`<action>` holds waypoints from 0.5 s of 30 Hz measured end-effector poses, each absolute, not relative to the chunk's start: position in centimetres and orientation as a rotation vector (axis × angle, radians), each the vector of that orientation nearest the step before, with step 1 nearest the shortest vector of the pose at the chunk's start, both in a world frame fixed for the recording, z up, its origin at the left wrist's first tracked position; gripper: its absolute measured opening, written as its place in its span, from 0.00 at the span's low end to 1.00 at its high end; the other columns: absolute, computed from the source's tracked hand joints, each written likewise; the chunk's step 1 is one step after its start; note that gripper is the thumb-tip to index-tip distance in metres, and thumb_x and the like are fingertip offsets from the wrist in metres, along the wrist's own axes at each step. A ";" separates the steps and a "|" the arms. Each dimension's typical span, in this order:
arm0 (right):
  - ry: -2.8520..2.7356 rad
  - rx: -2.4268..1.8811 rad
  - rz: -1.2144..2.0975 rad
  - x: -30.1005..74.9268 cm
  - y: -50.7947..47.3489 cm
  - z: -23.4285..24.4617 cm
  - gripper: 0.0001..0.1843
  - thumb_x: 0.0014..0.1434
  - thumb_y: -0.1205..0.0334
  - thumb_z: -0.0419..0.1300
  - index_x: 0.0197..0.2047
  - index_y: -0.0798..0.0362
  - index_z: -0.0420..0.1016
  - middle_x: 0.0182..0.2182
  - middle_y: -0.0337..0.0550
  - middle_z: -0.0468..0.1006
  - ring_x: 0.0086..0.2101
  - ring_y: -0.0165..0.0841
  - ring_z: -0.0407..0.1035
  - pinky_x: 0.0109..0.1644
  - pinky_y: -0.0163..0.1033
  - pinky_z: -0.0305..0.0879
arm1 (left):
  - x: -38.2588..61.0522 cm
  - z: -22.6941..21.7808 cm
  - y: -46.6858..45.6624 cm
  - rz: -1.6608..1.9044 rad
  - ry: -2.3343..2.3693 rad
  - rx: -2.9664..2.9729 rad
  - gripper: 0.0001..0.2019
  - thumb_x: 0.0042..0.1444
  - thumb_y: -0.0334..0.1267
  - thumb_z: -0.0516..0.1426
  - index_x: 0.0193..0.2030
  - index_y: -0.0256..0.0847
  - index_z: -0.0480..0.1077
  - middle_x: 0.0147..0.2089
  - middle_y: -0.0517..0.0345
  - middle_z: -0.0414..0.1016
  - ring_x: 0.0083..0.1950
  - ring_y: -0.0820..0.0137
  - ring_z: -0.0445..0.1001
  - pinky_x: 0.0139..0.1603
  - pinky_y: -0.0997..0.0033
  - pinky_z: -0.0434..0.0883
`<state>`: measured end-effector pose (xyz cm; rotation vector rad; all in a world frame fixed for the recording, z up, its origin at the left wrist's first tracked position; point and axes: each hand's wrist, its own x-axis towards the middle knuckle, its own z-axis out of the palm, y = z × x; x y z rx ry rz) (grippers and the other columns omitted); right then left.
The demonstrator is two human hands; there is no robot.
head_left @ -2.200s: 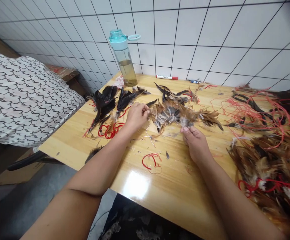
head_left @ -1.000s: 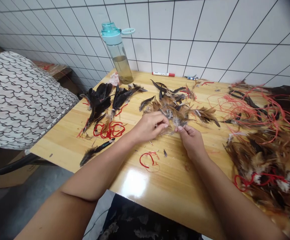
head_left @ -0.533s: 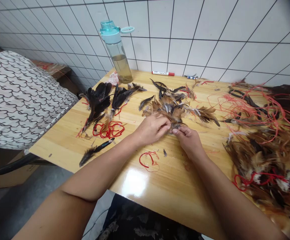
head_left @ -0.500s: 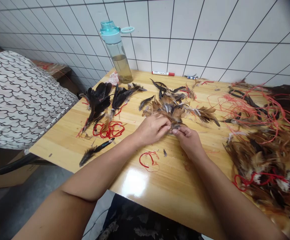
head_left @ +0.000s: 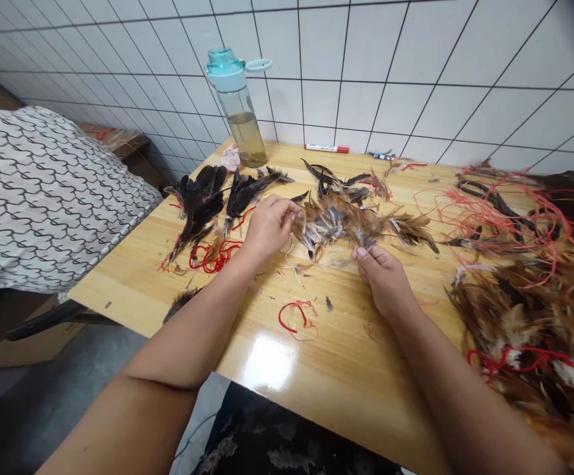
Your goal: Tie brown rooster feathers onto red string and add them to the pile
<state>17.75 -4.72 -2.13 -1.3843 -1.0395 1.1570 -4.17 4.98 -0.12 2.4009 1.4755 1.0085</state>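
Observation:
A strung row of brown feathers (head_left: 351, 224) lies across the middle of the wooden table (head_left: 336, 356). My left hand (head_left: 267, 227) is closed in a pinch at the left end of that row, with a thin white thread hanging below it. My right hand (head_left: 383, 277) is closed on the near edge of the brown feathers, fingertips pressed into them. A pile of black feathers (head_left: 208, 201) lies just left of my left hand, with coiled red string (head_left: 215, 254) beside it.
A water bottle (head_left: 240, 112) with a teal lid stands at the back by the tiled wall, near a red marker (head_left: 326, 148). A heap of brown feathers and red string (head_left: 529, 264) fills the right side. A red string loop (head_left: 297, 316) lies near the front. Patterned fabric (head_left: 44, 198) is on the left.
My hands, pinched close together over the brown feathers half a second ago, have moved apart. The left hand went up and left, drawing out the feather row and a white thread.

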 end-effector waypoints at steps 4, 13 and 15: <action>-1.016 -1.361 1.179 17.7 -4.7 -2.1 0.20 0.50 0.42 0.62 0.29 0.52 0.69 0.16 0.30 0.54 0.19 0.25 0.45 0.23 0.35 0.41 | -3.9 -1.2 5.2 0.867 1.411 2.523 0.16 0.55 0.26 0.51 0.45 0.44 0.74 0.41 0.54 0.72 0.46 0.66 0.68 0.49 0.65 0.66; -1.015 -1.356 1.177 17.8 -4.7 -2.5 0.20 0.50 0.41 0.62 0.30 0.52 0.69 0.16 0.30 0.53 0.19 0.25 0.44 0.23 0.36 0.39 | -2.6 -0.6 4.3 0.808 1.636 2.307 0.08 0.58 0.40 0.54 0.30 0.40 0.68 0.30 0.56 0.70 0.34 0.66 0.68 0.39 0.66 0.64; -1.026 -1.363 1.167 17.8 -4.7 -2.5 0.20 0.51 0.42 0.62 0.30 0.52 0.69 0.16 0.30 0.53 0.19 0.25 0.44 0.23 0.36 0.39 | -2.5 -0.7 4.3 0.702 1.649 2.296 0.11 0.57 0.44 0.55 0.28 0.41 0.67 0.28 0.56 0.68 0.34 0.66 0.67 0.38 0.66 0.64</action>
